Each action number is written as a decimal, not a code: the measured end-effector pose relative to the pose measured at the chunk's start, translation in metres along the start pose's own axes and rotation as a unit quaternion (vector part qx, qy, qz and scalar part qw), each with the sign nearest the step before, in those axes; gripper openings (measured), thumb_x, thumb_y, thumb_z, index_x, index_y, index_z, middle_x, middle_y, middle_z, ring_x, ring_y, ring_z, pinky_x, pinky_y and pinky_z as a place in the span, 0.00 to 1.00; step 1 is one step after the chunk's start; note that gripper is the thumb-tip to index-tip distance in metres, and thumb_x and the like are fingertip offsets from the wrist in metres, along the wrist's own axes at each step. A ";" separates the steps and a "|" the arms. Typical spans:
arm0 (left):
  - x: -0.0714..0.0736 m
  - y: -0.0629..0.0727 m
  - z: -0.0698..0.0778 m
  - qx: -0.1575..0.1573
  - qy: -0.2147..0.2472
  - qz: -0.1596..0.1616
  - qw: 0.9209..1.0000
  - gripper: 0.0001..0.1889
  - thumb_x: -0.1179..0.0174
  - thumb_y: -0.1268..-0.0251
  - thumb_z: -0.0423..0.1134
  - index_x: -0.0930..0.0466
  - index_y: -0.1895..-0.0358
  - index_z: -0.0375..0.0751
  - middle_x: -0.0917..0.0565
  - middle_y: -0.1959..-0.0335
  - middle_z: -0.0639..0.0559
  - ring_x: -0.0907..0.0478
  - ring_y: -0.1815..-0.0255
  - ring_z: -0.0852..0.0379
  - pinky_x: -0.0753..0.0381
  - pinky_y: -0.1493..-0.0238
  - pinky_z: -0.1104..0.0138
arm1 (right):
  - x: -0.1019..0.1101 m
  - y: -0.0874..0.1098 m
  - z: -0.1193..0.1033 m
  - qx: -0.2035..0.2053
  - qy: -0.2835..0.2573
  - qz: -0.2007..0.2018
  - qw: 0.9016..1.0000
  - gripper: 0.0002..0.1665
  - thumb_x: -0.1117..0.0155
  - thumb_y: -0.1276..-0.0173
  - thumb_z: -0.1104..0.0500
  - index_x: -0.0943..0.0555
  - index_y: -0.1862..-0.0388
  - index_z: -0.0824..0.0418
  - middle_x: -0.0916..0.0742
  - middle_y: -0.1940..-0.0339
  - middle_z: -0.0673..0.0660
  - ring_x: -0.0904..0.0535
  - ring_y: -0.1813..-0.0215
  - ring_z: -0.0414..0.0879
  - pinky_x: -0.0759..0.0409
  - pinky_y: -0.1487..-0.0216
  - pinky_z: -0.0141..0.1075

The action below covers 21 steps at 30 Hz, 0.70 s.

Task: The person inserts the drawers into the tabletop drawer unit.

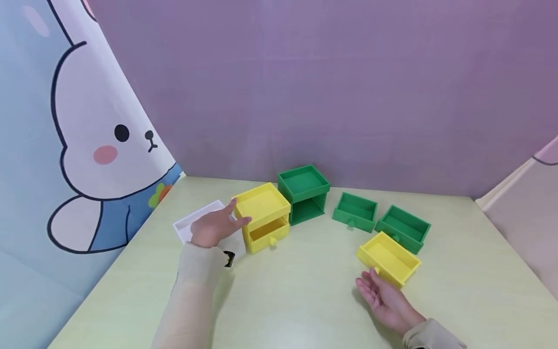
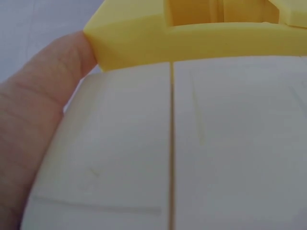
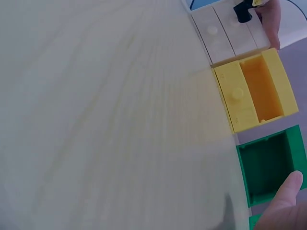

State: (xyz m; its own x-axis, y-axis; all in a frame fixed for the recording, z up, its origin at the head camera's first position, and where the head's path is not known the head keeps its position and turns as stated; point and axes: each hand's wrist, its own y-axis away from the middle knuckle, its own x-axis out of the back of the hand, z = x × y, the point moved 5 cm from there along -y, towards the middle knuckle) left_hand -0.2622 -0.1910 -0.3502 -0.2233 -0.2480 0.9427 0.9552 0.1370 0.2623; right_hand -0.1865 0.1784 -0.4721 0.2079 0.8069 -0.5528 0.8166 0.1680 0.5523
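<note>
My left hand (image 1: 218,225) lies over the white cabinet (image 1: 179,224), its index finger and thumb spread and touching the left edge of the yellow cabinet (image 1: 263,203). In the left wrist view, a finger (image 2: 53,72) meets that cabinet's corner. The yellow cabinet has a drawer (image 1: 270,236) in its lower slot, while its upper slot is open. My right hand (image 1: 388,303) is palm up, fingers loosely extended, fingertips right at the knob of a loose yellow drawer (image 1: 392,259). In the right wrist view, my thumb (image 3: 289,189) overlaps the green cabinet.
A green cabinet (image 1: 303,184) with an open slot stands right of the yellow one, near the purple backdrop (image 1: 348,97). Two loose green drawers (image 1: 355,209) sit at the right, one of them behind the yellow drawer. A rabbit-print cloth (image 1: 91,131) hangs at the left.
</note>
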 end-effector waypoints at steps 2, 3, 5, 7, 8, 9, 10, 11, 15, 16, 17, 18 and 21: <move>-0.001 0.000 -0.001 0.000 0.001 0.001 1.000 0.44 0.56 0.36 0.70 0.56 0.22 0.53 0.26 0.38 0.37 0.23 0.62 0.46 0.25 0.54 0.48 | 0.001 -0.001 0.000 -0.001 -0.001 0.003 1.000 0.16 0.61 0.22 0.50 0.35 0.48 0.61 0.20 0.62 0.54 0.18 0.60 0.39 0.26 0.47 0.27; -0.001 0.000 -0.001 0.000 0.001 0.002 1.000 0.44 0.56 0.36 0.70 0.56 0.22 0.53 0.26 0.38 0.38 0.23 0.63 0.47 0.25 0.54 0.49 | 0.001 -0.002 -0.001 -0.002 -0.003 0.006 1.000 0.16 0.61 0.22 0.50 0.35 0.49 0.61 0.20 0.63 0.53 0.18 0.61 0.39 0.26 0.48 0.27; -0.001 0.000 -0.002 0.001 0.004 0.003 1.000 0.44 0.56 0.37 0.70 0.56 0.22 0.54 0.25 0.39 0.38 0.24 0.65 0.48 0.25 0.55 0.50 | 0.003 -0.003 -0.002 -0.003 -0.014 0.010 1.000 0.16 0.61 0.22 0.49 0.32 0.52 0.60 0.19 0.65 0.53 0.18 0.61 0.39 0.25 0.48 0.27; -0.001 0.000 -0.002 0.002 0.006 0.004 1.000 0.44 0.56 0.37 0.70 0.56 0.22 0.54 0.25 0.39 0.38 0.24 0.66 0.48 0.25 0.55 0.51 | 0.005 -0.003 -0.005 -0.004 -0.032 0.011 0.999 0.16 0.61 0.22 0.49 0.30 0.56 0.59 0.18 0.66 0.53 0.17 0.61 0.39 0.25 0.48 0.27; 0.000 0.000 -0.002 0.001 0.006 0.003 1.000 0.44 0.56 0.37 0.70 0.56 0.22 0.54 0.25 0.39 0.38 0.24 0.66 0.48 0.25 0.55 0.50 | 0.006 -0.003 -0.006 -0.006 -0.046 0.010 0.999 0.17 0.61 0.22 0.49 0.29 0.58 0.59 0.17 0.67 0.52 0.17 0.61 0.38 0.26 0.48 0.27; 0.000 0.001 -0.001 0.001 0.005 0.003 1.000 0.44 0.56 0.37 0.70 0.56 0.22 0.54 0.25 0.39 0.38 0.24 0.65 0.48 0.25 0.55 0.50 | 0.007 -0.003 -0.007 -0.007 -0.059 0.013 0.998 0.17 0.61 0.23 0.49 0.28 0.60 0.59 0.17 0.68 0.52 0.17 0.61 0.38 0.26 0.49 0.26; 0.000 0.001 -0.001 0.002 0.004 0.002 1.000 0.44 0.56 0.37 0.70 0.56 0.22 0.54 0.25 0.39 0.38 0.23 0.63 0.47 0.25 0.54 0.49 | 0.008 -0.003 -0.007 -0.007 -0.068 0.013 0.998 0.18 0.61 0.23 0.49 0.27 0.62 0.58 0.16 0.68 0.52 0.16 0.61 0.38 0.26 0.49 0.26; 0.000 0.001 -0.001 0.003 0.004 0.002 1.000 0.44 0.56 0.37 0.70 0.56 0.22 0.54 0.25 0.39 0.38 0.23 0.62 0.47 0.26 0.53 0.49 | 0.009 -0.003 -0.008 -0.008 -0.075 0.014 0.997 0.19 0.61 0.23 0.49 0.27 0.63 0.58 0.16 0.69 0.52 0.16 0.61 0.38 0.25 0.49 0.26; -0.001 0.001 -0.002 0.003 0.003 0.001 1.000 0.44 0.56 0.36 0.69 0.56 0.22 0.54 0.25 0.39 0.39 0.23 0.59 0.45 0.27 0.51 0.47 | 0.012 -0.005 -0.009 -0.003 -0.083 0.013 0.996 0.20 0.62 0.23 0.50 0.26 0.66 0.58 0.17 0.70 0.52 0.17 0.63 0.37 0.25 0.49 0.26; -0.001 0.000 -0.002 0.003 0.004 0.001 1.000 0.44 0.56 0.36 0.69 0.56 0.22 0.54 0.25 0.39 0.39 0.23 0.59 0.45 0.27 0.51 0.46 | 0.013 -0.005 -0.009 0.002 -0.078 0.014 0.997 0.19 0.62 0.22 0.51 0.26 0.67 0.58 0.17 0.70 0.51 0.17 0.63 0.37 0.25 0.49 0.26; -0.001 0.000 -0.002 0.003 0.005 0.001 1.000 0.44 0.56 0.36 0.69 0.56 0.22 0.54 0.24 0.40 0.39 0.23 0.59 0.45 0.27 0.52 0.47 | 0.014 -0.006 -0.010 0.003 -0.077 0.013 0.997 0.19 0.62 0.22 0.51 0.26 0.67 0.58 0.17 0.70 0.52 0.17 0.63 0.38 0.25 0.49 0.26; -0.001 0.000 -0.001 0.001 0.004 0.001 1.000 0.44 0.56 0.36 0.69 0.56 0.22 0.54 0.24 0.40 0.39 0.23 0.60 0.45 0.27 0.52 0.46 | 0.014 -0.006 -0.010 0.006 -0.075 0.014 0.997 0.19 0.61 0.22 0.52 0.26 0.67 0.58 0.18 0.70 0.51 0.17 0.64 0.37 0.25 0.49 0.26; -0.001 0.000 -0.001 0.003 0.001 0.000 1.000 0.44 0.56 0.36 0.69 0.56 0.22 0.54 0.23 0.41 0.39 0.23 0.62 0.46 0.26 0.52 0.47 | 0.016 -0.006 -0.012 0.009 -0.070 0.014 0.997 0.17 0.61 0.22 0.54 0.27 0.66 0.59 0.18 0.70 0.52 0.17 0.64 0.37 0.25 0.49 0.26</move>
State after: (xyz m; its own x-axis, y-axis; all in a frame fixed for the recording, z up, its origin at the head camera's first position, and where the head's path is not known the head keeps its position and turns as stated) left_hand -0.2620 -0.1921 -0.3517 -0.2231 -0.2498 0.9422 0.9541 0.1421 0.2636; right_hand -0.1947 0.1977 -0.4767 0.3026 0.7235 -0.6205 0.8186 0.1362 0.5580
